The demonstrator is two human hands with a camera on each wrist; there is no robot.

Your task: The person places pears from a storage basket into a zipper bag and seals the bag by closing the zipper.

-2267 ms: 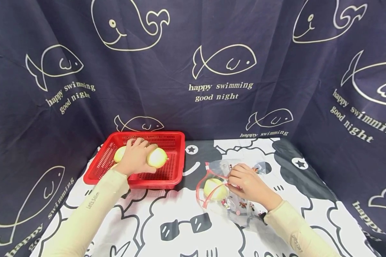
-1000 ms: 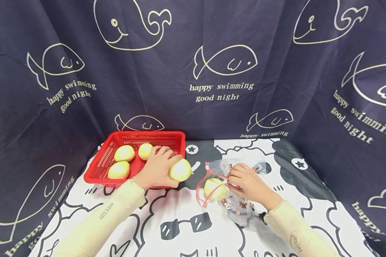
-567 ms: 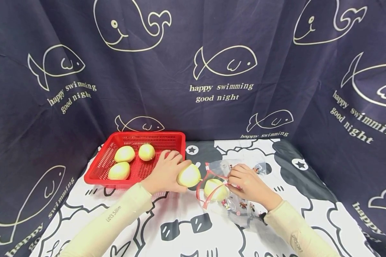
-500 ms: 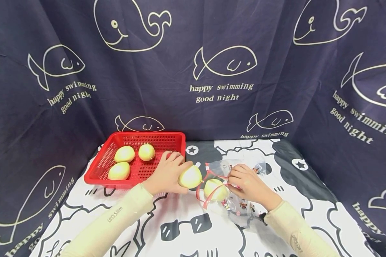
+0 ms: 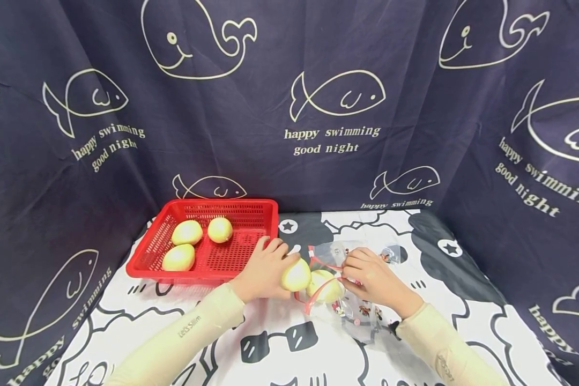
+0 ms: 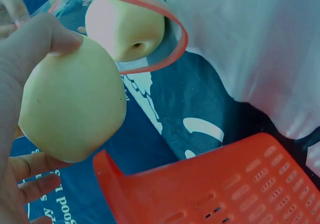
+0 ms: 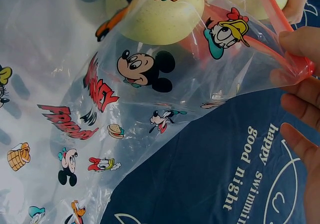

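Now left hand (image 5: 265, 272) clasps fruit (image 5: 297, 276), right (image 5: 377, 279) seemingly pinches bag (image 7: 135, 104) holding another (image 5: 324, 287); basket (image 5: 236, 257), three (image 5: 187, 232).

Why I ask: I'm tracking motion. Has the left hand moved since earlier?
Yes; in the head view the left hand went rightward from over the red basket toward the clear bag.

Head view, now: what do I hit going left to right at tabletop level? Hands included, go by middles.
Red basket → left hand → held yellow fruit → yellow fruit in the bag's mouth → right hand.
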